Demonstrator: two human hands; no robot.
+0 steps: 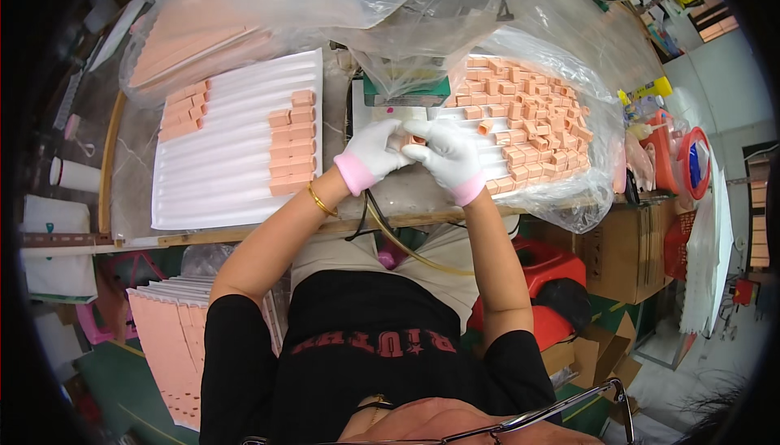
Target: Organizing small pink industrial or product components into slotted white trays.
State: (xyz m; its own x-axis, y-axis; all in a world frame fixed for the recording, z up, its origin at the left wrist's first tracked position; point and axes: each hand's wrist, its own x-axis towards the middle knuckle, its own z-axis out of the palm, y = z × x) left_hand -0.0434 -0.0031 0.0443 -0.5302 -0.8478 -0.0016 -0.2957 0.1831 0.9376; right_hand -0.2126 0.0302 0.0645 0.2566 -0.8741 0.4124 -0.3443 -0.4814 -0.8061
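The small peach box [413, 141] sits at the meeting point of two white-gloved hands, just above the bench [406, 195] and in front of the person's chest, where both hands can reach it and the eyes can look straight down on it. The right hand [448, 151] has its thumb and forefinger clamped on it, the thumb on the near side and the finger on the far side. The left hand [374, 151] is curled up close at the box's left; its fingertips are partly hidden, so I can't tell whether they pinch it or merely steady it. The box therefore lies right at the fingertips, not deep in either palm, which leaves a dark opening showing. Over on the left, a ribbed white tray [231, 152] carries peach pieces [292, 151] in tidy lines, and its ridges probably keep them from sliding. On the right, a loose heap of similar boxes [546, 124] spreads within easy reach of that hand, with clear plastic [591, 195] bunched around it.
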